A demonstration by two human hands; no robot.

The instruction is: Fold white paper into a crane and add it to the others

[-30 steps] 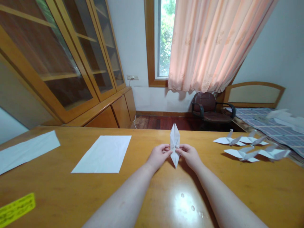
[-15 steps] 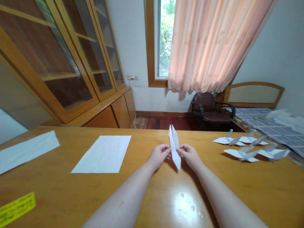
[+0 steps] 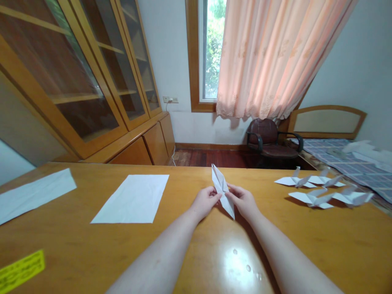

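Note:
Between my hands, over the far middle of the wooden table [image 3: 171,253], is a piece of folded white origami paper [image 3: 221,183], long and diamond-shaped with a split far tip. My left hand [image 3: 206,201] pinches its left edge near the middle. From the other side, my right hand [image 3: 242,200] grips the right edge, thumb on top. Some fingers of both hands are hidden behind the paper. To the right, several folded white paper cranes [image 3: 315,199] stand grouped on the table.
A flat white sheet [image 3: 131,200] lies left of my hands, and another white paper strip [image 3: 36,194] is farther left. A yellow label [image 3: 23,269] is at the near left. Beyond the table are a glass-doored cabinet [image 3: 92,81], a chair [image 3: 266,136] and a bed [image 3: 337,151].
The folded paper has turned, its far tip swinging to the left and its near tip slightly right. Both hands keep hold of it in nearly the same place.

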